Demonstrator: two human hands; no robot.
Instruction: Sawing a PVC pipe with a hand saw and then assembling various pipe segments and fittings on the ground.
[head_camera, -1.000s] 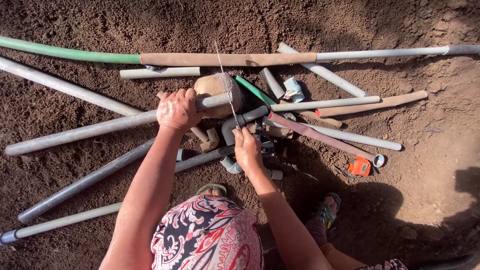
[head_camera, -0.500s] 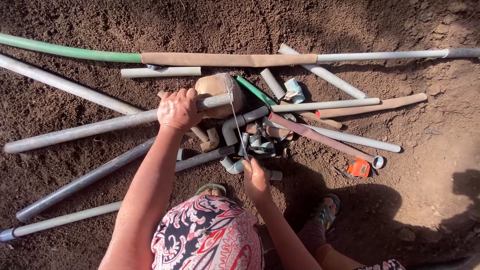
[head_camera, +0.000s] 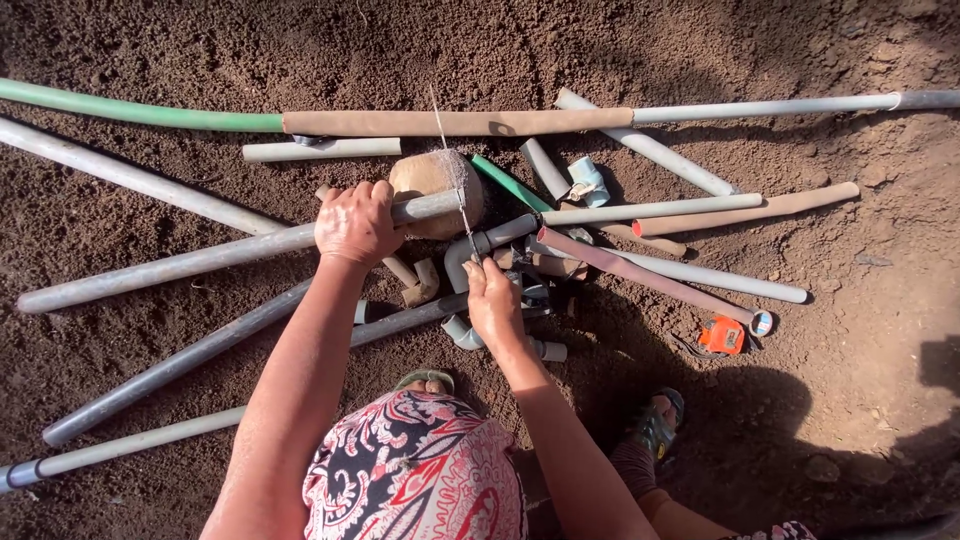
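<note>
Your left hand (head_camera: 357, 222) is wrapped over a long grey plastic pipe (head_camera: 180, 264), fingers closed tight around it, pinning it where its end lies across a rounded tan stone (head_camera: 428, 176). The pipe runs from that stone down and to the left over the loose brown soil (head_camera: 700, 50).

Your right hand (head_camera: 494, 300) sits just right of the stone, fingers pinched together on the lower end of a thin, pale saw blade (head_camera: 450, 160) — the blade rises steeply from your fingertips, crossing the pipe end and the stone. Exactly how the fingers meet on it is too small to tell. Right beside that hand lies a grey pipe elbow (head_camera: 462, 255), with a second grey fitting (head_camera: 462, 334) near your wrist.

Around you is a scatter of pipes: a long green pipe (head_camera: 130, 112) along the top left, meeting a tan sleeve (head_camera: 455, 122); a short pale offcut (head_camera: 320, 150) below it; a dark grey pipe (head_camera: 200, 360) beneath your left forearm; a reddish-brown strip (head_camera: 640, 275) angled to the right. A small orange tape measure (head_camera: 722, 336) lies well off to the right.
</note>
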